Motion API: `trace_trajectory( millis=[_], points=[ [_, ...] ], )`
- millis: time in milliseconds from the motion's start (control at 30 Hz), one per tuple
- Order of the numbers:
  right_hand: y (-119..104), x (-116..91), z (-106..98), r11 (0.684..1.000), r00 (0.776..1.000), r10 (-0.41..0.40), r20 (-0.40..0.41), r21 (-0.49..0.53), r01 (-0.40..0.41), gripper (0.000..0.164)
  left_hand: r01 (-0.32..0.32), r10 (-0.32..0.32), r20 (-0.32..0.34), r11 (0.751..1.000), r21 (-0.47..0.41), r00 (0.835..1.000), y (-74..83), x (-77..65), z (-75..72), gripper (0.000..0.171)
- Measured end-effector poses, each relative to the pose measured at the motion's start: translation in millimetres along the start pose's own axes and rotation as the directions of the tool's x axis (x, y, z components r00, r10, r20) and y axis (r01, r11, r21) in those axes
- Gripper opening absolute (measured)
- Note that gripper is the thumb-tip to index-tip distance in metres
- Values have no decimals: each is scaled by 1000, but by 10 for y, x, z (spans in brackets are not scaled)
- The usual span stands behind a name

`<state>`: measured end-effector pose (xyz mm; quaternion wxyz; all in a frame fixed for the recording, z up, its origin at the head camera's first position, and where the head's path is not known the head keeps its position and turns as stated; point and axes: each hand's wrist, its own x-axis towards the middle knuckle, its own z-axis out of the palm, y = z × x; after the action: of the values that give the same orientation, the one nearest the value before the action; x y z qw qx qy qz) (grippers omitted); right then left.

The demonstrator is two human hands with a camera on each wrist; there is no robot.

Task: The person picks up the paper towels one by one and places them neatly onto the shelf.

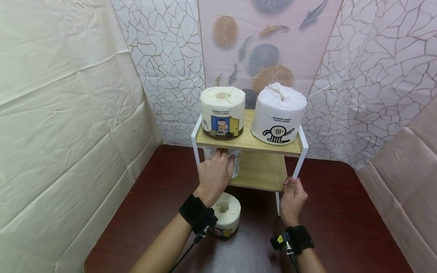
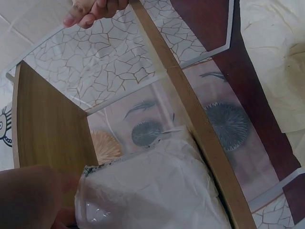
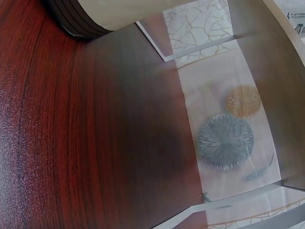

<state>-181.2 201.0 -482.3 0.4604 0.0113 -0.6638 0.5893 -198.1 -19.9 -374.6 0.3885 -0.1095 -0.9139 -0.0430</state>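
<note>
My left hand (image 1: 216, 171) reaches in over the lower shelf board and holds a white wrapped toilet roll (image 1: 236, 163), fingers over its top and thumb along its side. In the left wrist view this toilet roll sits on the board beside the hand; the hand covers much of it in the head view. A thin white leg of the small two-tier shelf (image 1: 269, 170) is gripped by my right hand (image 1: 293, 199) at the front right. The right hand also shows at the top of the left wrist view.
Atop the shelf stand a cream toilet roll (image 1: 223, 113) and a white toilet roll (image 1: 279, 115). Another cream toilet roll (image 1: 228, 212) stands on the dark red table (image 1: 143, 223) below my left forearm. Fabric-covered walls (image 1: 82, 113) enclose the table's back and sides.
</note>
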Motion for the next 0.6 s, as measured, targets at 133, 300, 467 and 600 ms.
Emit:
trace_trajectory(
  millis=[133,300,467,600],
  points=[
    [207,-2,-18,1000,1000,17,-1,4,-17,50,-2,0,67,1000,29,998,28,15,-26,41],
    [120,-1,0,1000,1000,25,-9,-3,-25,52,11,-25,198,997,72,980,57,81,-67,57],
    [-95,4,18,999,1000,10,-12,36,-9,52,18,-36,238,997,76,971,36,138,-58,54],
    [-200,15,18,999,1000,8,-2,48,-8,52,35,-38,230,999,19,973,-8,169,-38,43]
  ],
)
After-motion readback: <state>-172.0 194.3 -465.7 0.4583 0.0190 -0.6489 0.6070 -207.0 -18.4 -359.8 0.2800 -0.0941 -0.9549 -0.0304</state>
